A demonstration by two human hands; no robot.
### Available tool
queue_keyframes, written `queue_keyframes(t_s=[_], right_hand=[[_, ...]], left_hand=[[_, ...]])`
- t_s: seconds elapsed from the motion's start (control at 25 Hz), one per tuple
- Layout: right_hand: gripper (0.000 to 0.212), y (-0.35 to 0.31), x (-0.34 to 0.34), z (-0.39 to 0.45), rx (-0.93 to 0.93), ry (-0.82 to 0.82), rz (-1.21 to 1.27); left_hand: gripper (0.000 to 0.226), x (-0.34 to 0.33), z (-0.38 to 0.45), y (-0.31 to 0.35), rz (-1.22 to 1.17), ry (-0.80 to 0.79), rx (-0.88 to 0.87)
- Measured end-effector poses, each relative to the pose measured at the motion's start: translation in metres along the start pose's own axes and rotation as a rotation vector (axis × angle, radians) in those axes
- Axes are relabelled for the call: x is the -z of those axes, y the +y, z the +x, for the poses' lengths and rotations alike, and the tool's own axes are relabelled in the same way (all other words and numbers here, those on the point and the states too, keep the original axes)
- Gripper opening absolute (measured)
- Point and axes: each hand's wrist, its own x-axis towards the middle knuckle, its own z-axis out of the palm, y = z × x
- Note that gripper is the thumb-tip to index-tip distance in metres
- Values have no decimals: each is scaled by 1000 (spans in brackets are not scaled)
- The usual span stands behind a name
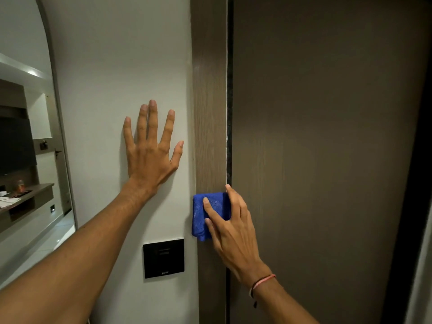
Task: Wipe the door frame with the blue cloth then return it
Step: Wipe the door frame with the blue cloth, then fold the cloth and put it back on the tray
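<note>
A vertical brown wood-grain door frame point(209, 101) runs down the middle of the head view, between a white wall and a brown door. A folded blue cloth point(201, 215) lies flat against the frame at about mid-height. My right hand point(230, 224) presses on the cloth with spread fingers, covering its right part. My left hand point(152, 150) rests flat on the white wall to the left of the frame, fingers apart, holding nothing.
A black switch panel point(163, 258) sits on the white wall point(112, 66) just below the cloth's level. The brown door point(327, 148) fills the right side. At far left an arched opening point(28, 160) shows a room with a shelf and a dark screen.
</note>
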Motion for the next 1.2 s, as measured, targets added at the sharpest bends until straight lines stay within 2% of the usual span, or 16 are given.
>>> queue_keyframes(t_s=[0.16,0.24,0.32,0.44,0.56,0.64,0.72,0.76,0.84,0.88,0.96,1.08,1.2], right_hand=[[81,-13,0,-1,-82,-39,36],[88,-14,6,0,-92,-61,42],[87,-8,17,3,-105,-65,40],[80,15,39,5,-225,-41,75],[76,58,73,-4,-290,15,63],[73,98,104,-17,-327,68,43],[67,148,141,-39,-368,110,0],[64,168,156,-50,-387,127,-12],[64,222,194,-85,-448,160,-61],[65,245,210,-101,-486,175,-65],[65,298,246,-147,-598,185,-70],[62,376,303,-234,-801,179,-55],[55,441,352,-341,-1055,164,-21]], left_hand=[[72,18,0,6,-33,-67,19],[71,29,-2,13,-49,-119,27],[68,39,-9,25,-58,-161,18],[63,52,-25,63,-85,-155,-48],[63,60,-37,125,-291,-181,-147],[72,62,-44,182,-532,-322,-194],[76,62,-56,255,-826,-555,-219],[71,62,-62,287,-949,-672,-235],[45,67,-75,370,-1143,-828,-305],[31,70,-81,406,-1205,-862,-329],[16,82,-99,489,-1293,-926,-341],[13,108,-143,613,-1357,-1066,-395],[18,139,-214,732,-1433,-1272,-420]])
